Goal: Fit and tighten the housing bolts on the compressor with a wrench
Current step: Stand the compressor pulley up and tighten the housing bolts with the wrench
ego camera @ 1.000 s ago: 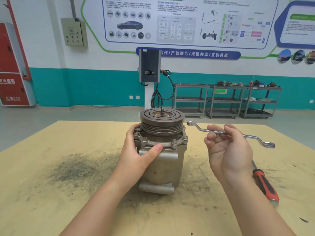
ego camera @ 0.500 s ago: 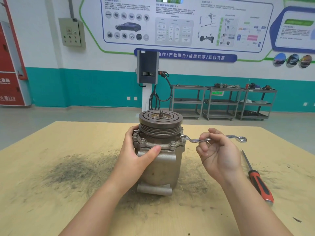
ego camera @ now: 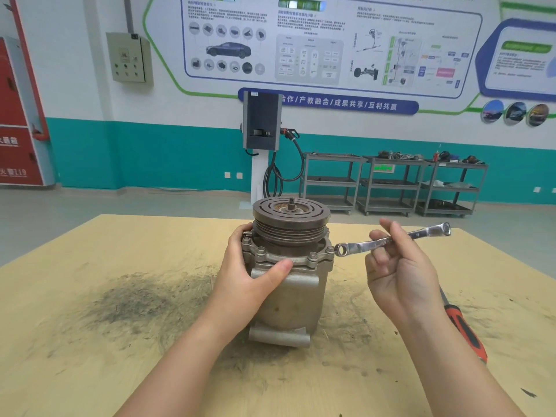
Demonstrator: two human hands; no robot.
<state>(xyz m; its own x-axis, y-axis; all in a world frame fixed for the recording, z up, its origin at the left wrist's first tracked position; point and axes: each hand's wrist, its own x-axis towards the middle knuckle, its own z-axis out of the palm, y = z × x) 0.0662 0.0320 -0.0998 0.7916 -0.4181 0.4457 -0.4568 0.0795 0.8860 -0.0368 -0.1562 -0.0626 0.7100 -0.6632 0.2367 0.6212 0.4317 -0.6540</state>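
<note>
Compressor (ego camera: 285,284) upright on table (ego camera: 90,341), left hand (ego camera: 249,278) gripping its housing; right hand (ego camera: 400,272) pinching wrench (ego camera: 391,240) beside flange bolt (ego camera: 330,249)

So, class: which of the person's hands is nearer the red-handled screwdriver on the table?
The right. The right hand is just left of the screwdriver, holding the wrench; the left hand grips the compressor, farther away.

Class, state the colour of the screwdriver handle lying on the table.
Red-orange with black, on the screwdriver; the head view shows it.
</note>
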